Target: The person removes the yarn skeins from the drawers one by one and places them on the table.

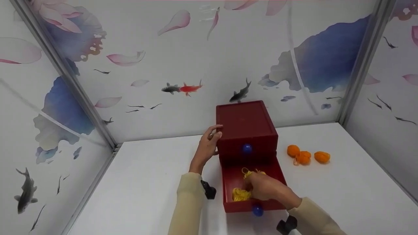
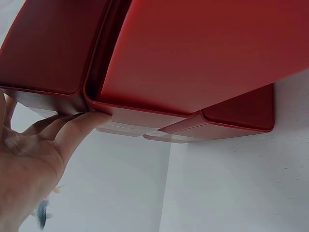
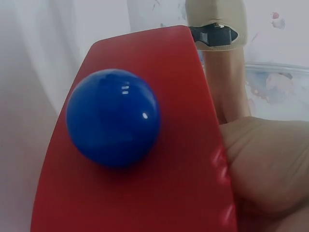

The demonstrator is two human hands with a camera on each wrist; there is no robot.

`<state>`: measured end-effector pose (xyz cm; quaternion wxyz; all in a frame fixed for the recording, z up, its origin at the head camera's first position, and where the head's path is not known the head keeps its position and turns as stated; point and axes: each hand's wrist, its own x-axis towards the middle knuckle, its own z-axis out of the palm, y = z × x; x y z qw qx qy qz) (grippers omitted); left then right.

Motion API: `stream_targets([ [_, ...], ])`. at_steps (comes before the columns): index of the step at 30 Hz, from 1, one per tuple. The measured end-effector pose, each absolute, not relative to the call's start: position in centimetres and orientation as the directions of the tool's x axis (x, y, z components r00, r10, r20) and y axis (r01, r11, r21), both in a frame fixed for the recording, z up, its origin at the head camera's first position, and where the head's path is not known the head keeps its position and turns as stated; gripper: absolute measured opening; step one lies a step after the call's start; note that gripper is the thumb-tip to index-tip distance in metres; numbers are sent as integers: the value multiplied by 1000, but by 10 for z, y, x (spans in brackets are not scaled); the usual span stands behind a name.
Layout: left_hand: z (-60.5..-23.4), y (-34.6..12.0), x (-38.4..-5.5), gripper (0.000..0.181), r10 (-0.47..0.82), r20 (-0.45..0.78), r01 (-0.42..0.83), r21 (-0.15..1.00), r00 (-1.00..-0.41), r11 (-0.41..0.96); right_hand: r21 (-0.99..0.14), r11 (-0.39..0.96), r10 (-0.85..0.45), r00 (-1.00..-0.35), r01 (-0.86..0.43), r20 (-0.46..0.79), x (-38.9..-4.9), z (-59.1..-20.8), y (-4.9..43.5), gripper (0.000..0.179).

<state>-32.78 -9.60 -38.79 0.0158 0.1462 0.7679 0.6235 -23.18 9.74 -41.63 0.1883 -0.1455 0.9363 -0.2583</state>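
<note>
A dark red two-drawer box (image 1: 245, 120) stands on the white table, its lower drawer (image 1: 228, 206) pulled out and its upper drawer closed. My left hand (image 1: 207, 143) rests against the left side of the box; in the left wrist view the fingers (image 2: 72, 133) touch its side edge. Inside the lower drawer, my right hand (image 1: 267, 187) has curled fingers around yellow yarn (image 1: 248, 173), its fingertips partly hidden. A yellow yarn ball (image 1: 241, 195) lies beside those fingers near the drawer's front left. In the right wrist view, the drawer wall hides the right hand's (image 3: 268, 164) fingers.
Several orange yarn balls (image 1: 303, 157) lie on the table right of the box. Blue round knobs mark the upper drawer (image 1: 247, 148) and the lower drawer's front (image 1: 257, 210). Patterned white panels (image 1: 196, 65) rise behind the table and at both sides.
</note>
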Motion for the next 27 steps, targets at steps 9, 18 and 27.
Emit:
stream_targets([
  [9, -388, -97, -327, 39, 247, 168, 217, 958, -954, 186, -674, 698, -432, -893, -243, -125, -231, -403, 116, 29],
  [18, -384, -97, -327, 38, 261, 163, 209, 965, -952, 160, -630, 710, -374, -927, -315, 42, -232, -380, 149, 27],
  [27, -383, -95, -324, 36, 308, 148, 190, 976, -940, 111, -629, 729, -248, -961, -270, 125, -250, -377, 192, 27],
])
